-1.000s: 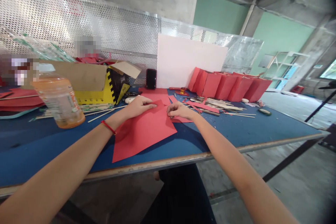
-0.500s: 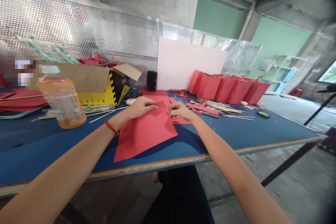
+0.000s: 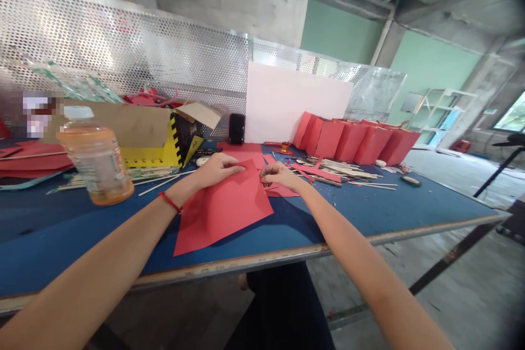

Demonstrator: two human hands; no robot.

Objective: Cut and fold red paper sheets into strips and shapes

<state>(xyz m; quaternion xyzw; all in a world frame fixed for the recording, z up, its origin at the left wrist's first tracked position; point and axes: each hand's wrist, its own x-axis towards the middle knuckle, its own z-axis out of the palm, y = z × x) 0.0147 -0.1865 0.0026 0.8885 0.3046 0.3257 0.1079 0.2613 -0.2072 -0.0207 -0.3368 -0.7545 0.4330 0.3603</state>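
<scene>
A sheet of red paper (image 3: 225, 208) is tilted above the blue tabletop, its near corner over the table's front part. My left hand (image 3: 217, 170) grips the sheet at its upper left, thumb lying on top and the other fingers hidden behind. At the sheet's right edge, my right hand (image 3: 279, 176) is closed in a pinch; what sits between its fingertips is too small to make out. More red paper (image 3: 283, 190) lies flat on the table behind and beneath the held sheet.
To the left stand a bottle of orange drink (image 3: 96, 158) and a yellow-black cardboard box (image 3: 151, 131). A phone (image 3: 237, 128) leans at the back. Thin wooden sticks (image 3: 328, 167) and red strips lie right of my hands, before a row of folded red paper pieces (image 3: 348, 139).
The held red sheet and my left hand have shifted slightly left. My right hand has moved a little left along with them, still pinched at the edge.
</scene>
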